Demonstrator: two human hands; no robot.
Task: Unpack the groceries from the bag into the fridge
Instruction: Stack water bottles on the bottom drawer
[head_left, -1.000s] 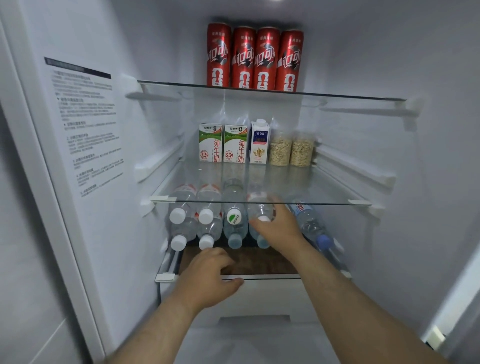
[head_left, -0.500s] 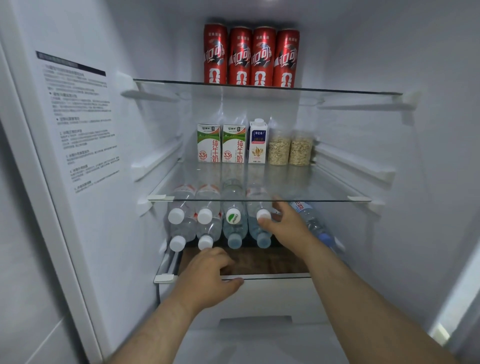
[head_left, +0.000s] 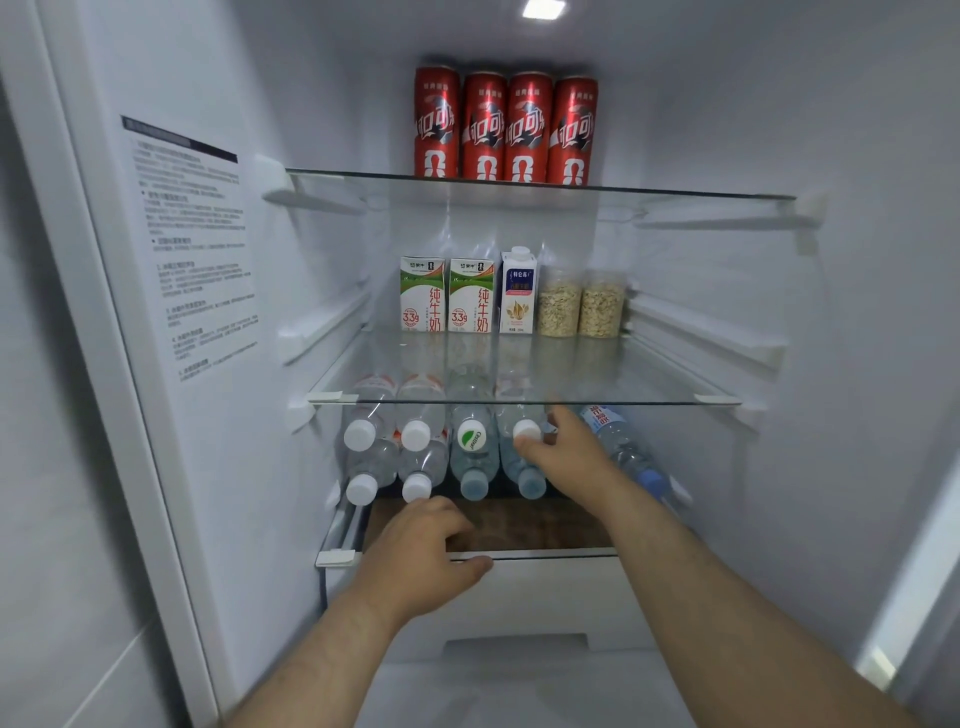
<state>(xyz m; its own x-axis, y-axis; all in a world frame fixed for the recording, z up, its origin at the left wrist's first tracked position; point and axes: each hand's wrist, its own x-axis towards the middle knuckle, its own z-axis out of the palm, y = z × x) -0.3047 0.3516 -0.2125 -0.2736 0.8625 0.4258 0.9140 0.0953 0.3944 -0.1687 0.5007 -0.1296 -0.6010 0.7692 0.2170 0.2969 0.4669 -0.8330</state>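
Drawn slightly to the right since a second ago, the right hand (head_left: 571, 454) now leaves bare the white-capped bottle (head_left: 525, 430) it had covered. Its thumb lies against the cap, but the fingers beyond are blurred, so whether they grip the bottle cannot be told. The left hand (head_left: 423, 553) has not shifted and holds the front edge of the lower shelf (head_left: 550, 555), fingers curled on top and thumb beneath.

Stocking of the fridge (head_left: 857, 312) looks well advanced. Four red cans (head_left: 506, 130) stand at the back of the top shelf (head_left: 675, 192). Two milk cartons (head_left: 447, 296), a third carton (head_left: 518, 291) and two jars of oats (head_left: 579, 306) line the back of the middle shelf (head_left: 597, 387). On the lower shelf the water bottles (head_left: 421, 457) lie on their sides in two layers, caps facing out.

One blue-labelled bottle (head_left: 621, 447) lies askew to the right of the stack, partly behind the right forearm, and probably needs straightening. The bag is out of view, so what remains to unpack cannot be judged.

The bottles are slim, clear and round, and likely to roll if nudged.
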